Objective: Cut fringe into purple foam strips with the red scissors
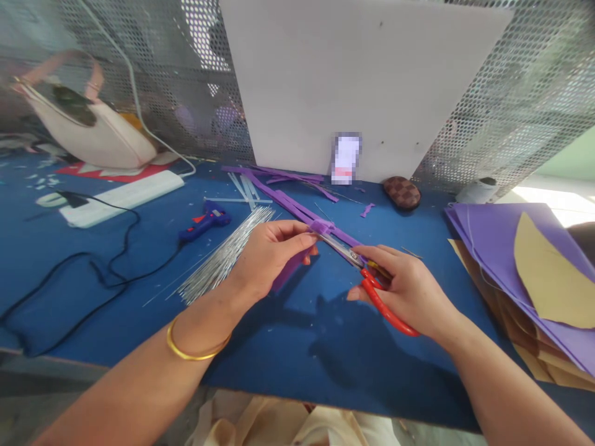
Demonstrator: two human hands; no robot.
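My left hand (269, 254) pinches a folded piece of purple foam (297, 251) above the blue table (288, 347). My right hand (409, 291) grips red-handled scissors (372, 282), whose metal blades reach up-left into the purple piece at my left fingertips. A gold bangle circles my left wrist. Long purple foam strips (288, 198) lie just behind the hands.
A bundle of thin silver wires (227, 254) lies left of my hand, with a blue glue gun (204, 221), a white power strip (121, 197) and black cables beyond. A pink bag (88, 130) sits far left. Purple and tan sheets (525, 260) are stacked right. A white board (353, 80) leans on mesh.
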